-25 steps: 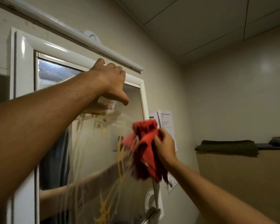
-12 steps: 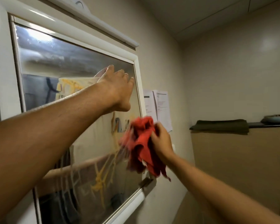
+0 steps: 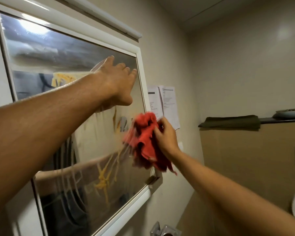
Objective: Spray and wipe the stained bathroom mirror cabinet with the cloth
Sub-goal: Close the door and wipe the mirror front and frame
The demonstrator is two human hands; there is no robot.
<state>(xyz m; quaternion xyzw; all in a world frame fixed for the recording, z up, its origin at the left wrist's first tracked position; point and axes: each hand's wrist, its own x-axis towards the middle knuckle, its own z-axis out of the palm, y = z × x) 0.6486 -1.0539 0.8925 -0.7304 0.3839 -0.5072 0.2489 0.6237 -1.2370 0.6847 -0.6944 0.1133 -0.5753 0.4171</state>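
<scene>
Since a second ago the left grip (image 3: 117, 82) has come down off the top edge of the mirror cabinet (image 3: 140, 53) and now lies on the glass near its upper right corner, with the fingers straight, spread and holding nothing.

Head view: the right grip (image 3: 165, 137) is closed around a bunched red cloth (image 3: 145, 142), fingers curled into the folds. It holds the cloth against the right side of the mirror (image 3: 66, 48), just inside the white frame. The cloth's left edge is blurred. Yellow stains (image 3: 103, 181) run in streaks down the lower glass, left of and below the cloth, and a paler smeared film covers the middle. Printed papers (image 3: 169, 103) hang on the wall just right of the cabinet. Further right, a dark folded towel (image 3: 228, 122) and a dish (image 3: 291, 112) sit on a shelf (image 3: 279, 120).
</scene>
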